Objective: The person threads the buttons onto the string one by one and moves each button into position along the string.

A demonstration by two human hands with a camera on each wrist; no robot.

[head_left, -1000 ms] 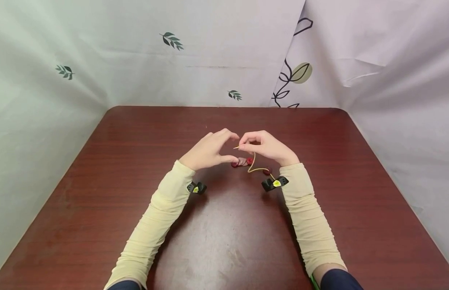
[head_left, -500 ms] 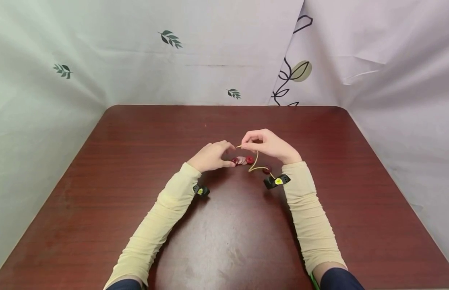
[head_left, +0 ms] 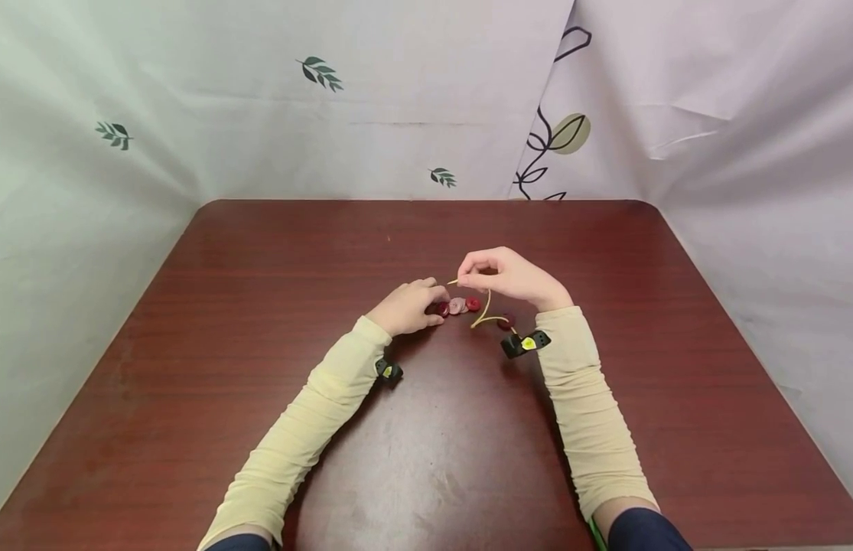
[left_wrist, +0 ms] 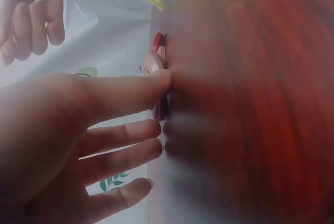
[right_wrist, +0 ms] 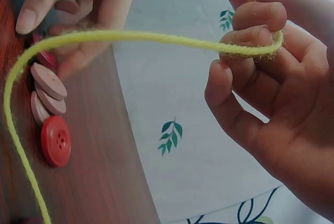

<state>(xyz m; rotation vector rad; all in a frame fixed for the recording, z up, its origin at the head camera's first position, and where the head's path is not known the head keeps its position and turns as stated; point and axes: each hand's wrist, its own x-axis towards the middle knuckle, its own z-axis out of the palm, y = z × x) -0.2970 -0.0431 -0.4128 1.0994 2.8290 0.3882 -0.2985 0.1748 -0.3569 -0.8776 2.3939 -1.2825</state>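
Observation:
My left hand reaches down to the left end of a short row of buttons. Its thumb and fingers lie on either side of a dark red button, fingertips right at its edge. Beside that one, pink buttons overlap each other, then comes a bright red button. Above and to the right, my right hand pinches a yellow cord near its end, and the pointed tip sticks out leftward. From this hand the cord loops down to the table, toward another dark red button.
The brown wooden table has rounded corners and a glossy patch near its front. White cloth printed with leaves hangs behind it and along both sides. Each wrist bears a black camera mount, the right one close to the dark red button on the cord.
My left hand has come down and away from the cord's tip to the dark red button, its fingers drawing closer together. The right hand has shifted slightly right, still pinching the cord.

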